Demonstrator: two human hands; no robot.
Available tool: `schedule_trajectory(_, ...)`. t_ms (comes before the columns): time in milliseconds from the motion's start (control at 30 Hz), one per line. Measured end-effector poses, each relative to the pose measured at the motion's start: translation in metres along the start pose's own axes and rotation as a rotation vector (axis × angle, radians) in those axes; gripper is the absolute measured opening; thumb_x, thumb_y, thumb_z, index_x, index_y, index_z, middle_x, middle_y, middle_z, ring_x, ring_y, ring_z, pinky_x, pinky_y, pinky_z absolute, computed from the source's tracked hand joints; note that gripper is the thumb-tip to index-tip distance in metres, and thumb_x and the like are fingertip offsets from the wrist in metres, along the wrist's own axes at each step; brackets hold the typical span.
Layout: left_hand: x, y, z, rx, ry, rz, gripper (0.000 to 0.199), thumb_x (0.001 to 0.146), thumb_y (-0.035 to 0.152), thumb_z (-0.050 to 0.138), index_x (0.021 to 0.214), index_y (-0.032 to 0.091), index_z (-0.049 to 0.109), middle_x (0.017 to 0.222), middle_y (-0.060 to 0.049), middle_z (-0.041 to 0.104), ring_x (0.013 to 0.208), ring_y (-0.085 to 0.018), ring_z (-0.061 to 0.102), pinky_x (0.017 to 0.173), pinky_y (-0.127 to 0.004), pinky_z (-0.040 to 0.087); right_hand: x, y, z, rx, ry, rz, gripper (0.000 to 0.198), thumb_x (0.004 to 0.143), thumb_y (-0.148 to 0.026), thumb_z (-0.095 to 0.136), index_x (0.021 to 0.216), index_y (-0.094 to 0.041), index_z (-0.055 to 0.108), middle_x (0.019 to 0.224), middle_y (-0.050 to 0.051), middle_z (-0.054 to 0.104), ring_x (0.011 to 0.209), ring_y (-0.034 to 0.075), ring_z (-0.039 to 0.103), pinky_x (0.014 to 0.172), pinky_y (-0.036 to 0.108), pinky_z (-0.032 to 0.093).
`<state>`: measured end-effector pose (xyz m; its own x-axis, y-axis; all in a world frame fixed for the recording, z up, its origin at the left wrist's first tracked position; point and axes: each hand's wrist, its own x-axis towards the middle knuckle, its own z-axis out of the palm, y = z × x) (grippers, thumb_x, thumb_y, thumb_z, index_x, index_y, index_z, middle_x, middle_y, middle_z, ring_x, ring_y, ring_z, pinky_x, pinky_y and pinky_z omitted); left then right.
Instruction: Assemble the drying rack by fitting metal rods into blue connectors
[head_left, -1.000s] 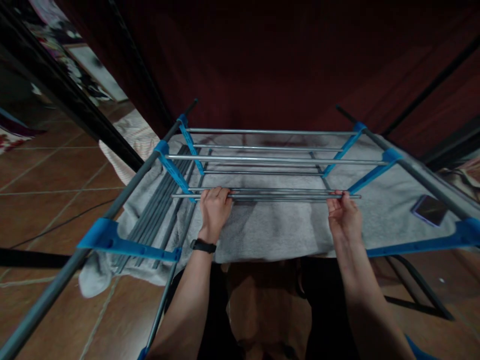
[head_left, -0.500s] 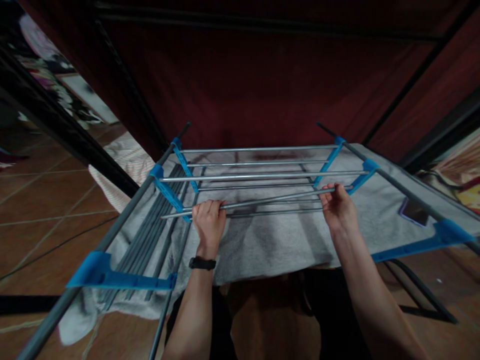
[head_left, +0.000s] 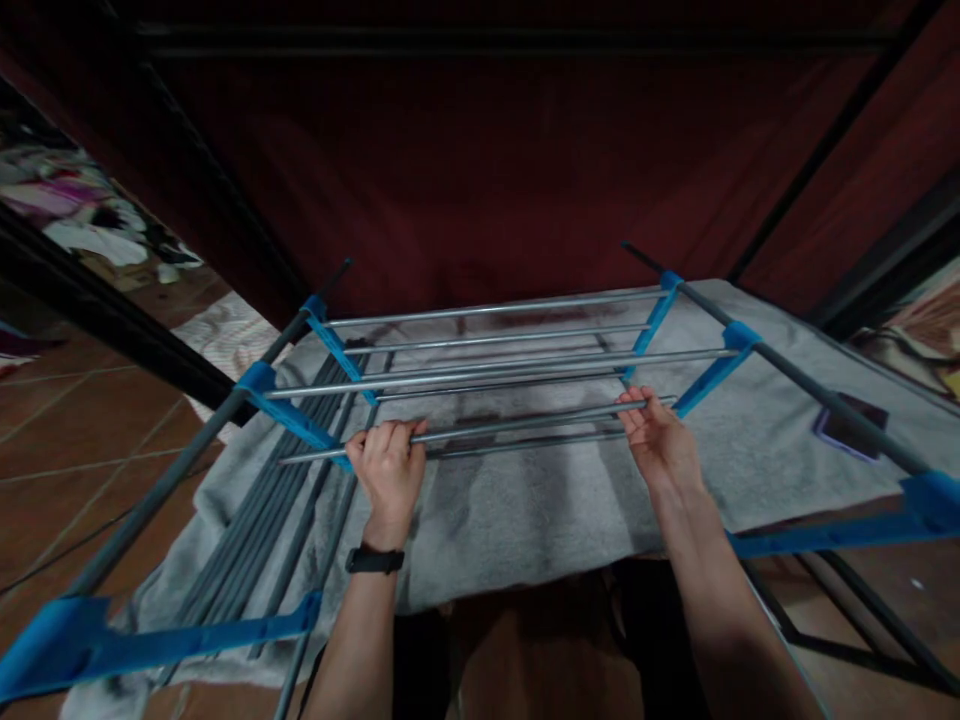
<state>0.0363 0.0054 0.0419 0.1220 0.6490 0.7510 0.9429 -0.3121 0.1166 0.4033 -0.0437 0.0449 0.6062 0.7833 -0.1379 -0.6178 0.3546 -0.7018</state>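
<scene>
A loose-looking grey metal rod (head_left: 517, 424) lies level across the near side of a drying rack frame with blue plastic brackets (head_left: 300, 421). My left hand (head_left: 386, 468), with a black wristband, is wrapped over the rod near its left end. That end sticks out past the left bracket. My right hand (head_left: 661, 440), palm turned up, pinches the rod near its right end, close to a blue bracket (head_left: 712, 380). Where exactly the right tip meets the bracket is hidden by my fingers. Other rods (head_left: 495, 373) span the frame behind.
A grey blanket (head_left: 510, 520) lies beneath the rack. Several spare rods (head_left: 255, 530) are bunched on it at left. A phone (head_left: 851, 425) rests at right, under a side tube. A dark red panel (head_left: 480, 180) stands behind; tiled floor (head_left: 67, 430) shows at left.
My view has shifted, so the rack's left side appears lower and farther left. The rod's tilt has lessened, and both hands still hold it.
</scene>
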Motion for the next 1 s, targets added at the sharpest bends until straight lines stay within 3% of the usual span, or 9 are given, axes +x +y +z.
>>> schedule_trajectory(400, -0.009, -0.012, 0.002, 0.02, 0.003, 0.063, 0.016, 0.097, 0.035, 0.058, 0.093, 0.023, 0.066, 0.086, -0.004, 0.071, 0.086, -0.024, 0.062, 0.09, -0.041, 0.035, 0.003, -0.003, 0.005, -0.037, -0.059, 0.033, 0.011, 0.086, -0.027, 0.074, 0.095, -0.022, 0.072, 0.098, 0.003, 0.076, 0.094, 0.016, 0.074, 0.095, 0.037, 0.061)
schedule_trajectory(600, -0.007, 0.001, -0.005, 0.102, -0.01, 0.077, 0.023, 0.098, 0.037, 0.057, 0.081, 0.023, 0.063, 0.069, -0.002, 0.063, 0.072, -0.022, 0.057, 0.075, -0.037, 0.033, 0.007, -0.008, 0.003, 0.02, -0.068, -0.006, 0.018, 0.084, -0.028, 0.077, 0.099, -0.02, 0.071, 0.098, 0.004, 0.075, 0.093, 0.015, 0.073, 0.098, 0.037, 0.06)
schedule_trajectory(833, 0.008, 0.023, -0.005, 0.07, -0.029, 0.041, 0.027, 0.098, 0.037, 0.055, 0.077, 0.023, 0.062, 0.066, -0.003, 0.06, 0.072, -0.023, 0.054, 0.075, -0.038, 0.03, 0.015, -0.015, -0.008, 0.042, 0.016, 0.061, 0.013, 0.082, -0.026, 0.078, 0.088, -0.018, 0.07, 0.084, 0.001, 0.073, 0.078, 0.011, 0.072, 0.078, 0.022, 0.062)
schedule_trajectory(1000, 0.028, 0.021, -0.003, 0.041, -0.072, 0.051, 0.025, 0.098, 0.035, 0.053, 0.078, 0.023, 0.063, 0.071, -0.004, 0.062, 0.076, -0.025, 0.055, 0.076, -0.039, 0.03, 0.014, -0.018, -0.012, -0.024, 0.011, 0.077, 0.008, 0.084, -0.024, 0.075, 0.085, -0.018, 0.07, 0.082, 0.002, 0.074, 0.076, 0.013, 0.073, 0.072, 0.024, 0.063)
